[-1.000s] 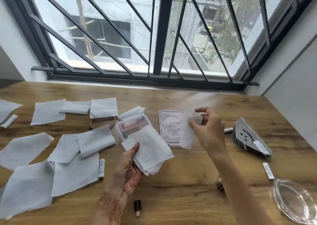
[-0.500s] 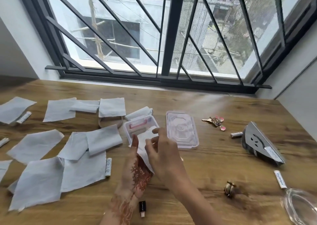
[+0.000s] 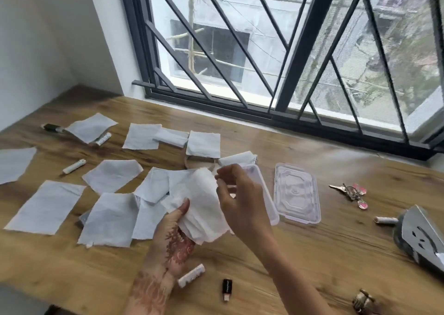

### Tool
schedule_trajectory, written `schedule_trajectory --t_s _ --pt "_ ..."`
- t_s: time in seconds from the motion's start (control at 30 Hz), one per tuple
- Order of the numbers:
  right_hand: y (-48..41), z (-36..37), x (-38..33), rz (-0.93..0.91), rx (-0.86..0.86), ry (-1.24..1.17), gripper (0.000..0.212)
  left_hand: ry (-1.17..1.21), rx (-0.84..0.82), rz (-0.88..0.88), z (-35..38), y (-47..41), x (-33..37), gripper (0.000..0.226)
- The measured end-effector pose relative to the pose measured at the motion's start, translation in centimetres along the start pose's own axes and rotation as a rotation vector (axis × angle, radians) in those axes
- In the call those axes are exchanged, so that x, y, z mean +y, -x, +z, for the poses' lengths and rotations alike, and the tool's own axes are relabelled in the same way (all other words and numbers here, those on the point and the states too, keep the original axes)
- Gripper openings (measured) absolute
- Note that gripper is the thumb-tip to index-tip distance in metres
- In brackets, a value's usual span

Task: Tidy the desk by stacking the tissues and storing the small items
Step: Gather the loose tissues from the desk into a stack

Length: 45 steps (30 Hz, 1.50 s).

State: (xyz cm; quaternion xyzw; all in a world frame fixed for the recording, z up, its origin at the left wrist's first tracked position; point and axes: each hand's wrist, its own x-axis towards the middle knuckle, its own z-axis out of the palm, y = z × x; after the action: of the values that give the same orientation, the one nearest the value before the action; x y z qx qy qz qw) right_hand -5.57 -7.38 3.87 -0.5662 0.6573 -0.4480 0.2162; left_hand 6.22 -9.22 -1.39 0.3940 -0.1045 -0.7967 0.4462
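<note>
Since half a second ago the view has been swinging left, and the right hand (image 3: 240, 201) has been lifting off the tissue stack (image 3: 201, 213), so that more of the stack is showing. That hand is now hovering just right of the stack, fingers loosely curled and half open, gripping nothing that can be seen. The left hand (image 3: 173, 240), patterned with dark henna, is closing thumb over palm on the stack's lower edge, holding the thin, soft, crinkled white sheets above the wooden counter (image 3: 300, 254).

Left of the stack, loose tissues (image 3: 45, 205) are lying flat and overlapping on the grained wood, roughly square with ragged edges. Among them small white cylinders (image 3: 74, 166) are resting, and another (image 3: 191, 275) is lying just below the left hand beside a small black adapter (image 3: 226, 287).

Right of the stack, a clear plastic box (image 3: 266, 194) is sitting partly hidden behind the right hand, with its flat rectangular lid (image 3: 298, 194) just beyond it. Farther right, metal keys (image 3: 350, 192) with pink tags are lying apart from the lid.
</note>
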Motion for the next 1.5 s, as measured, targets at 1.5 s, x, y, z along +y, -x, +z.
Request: schedule_trajectory --t_s 1.5 --pt "2.2 5.3 1.5 -0.455 -0.405 0.236 0.015 0.138 0.015 0.063 -3.8 1.5 2.6 0.036"
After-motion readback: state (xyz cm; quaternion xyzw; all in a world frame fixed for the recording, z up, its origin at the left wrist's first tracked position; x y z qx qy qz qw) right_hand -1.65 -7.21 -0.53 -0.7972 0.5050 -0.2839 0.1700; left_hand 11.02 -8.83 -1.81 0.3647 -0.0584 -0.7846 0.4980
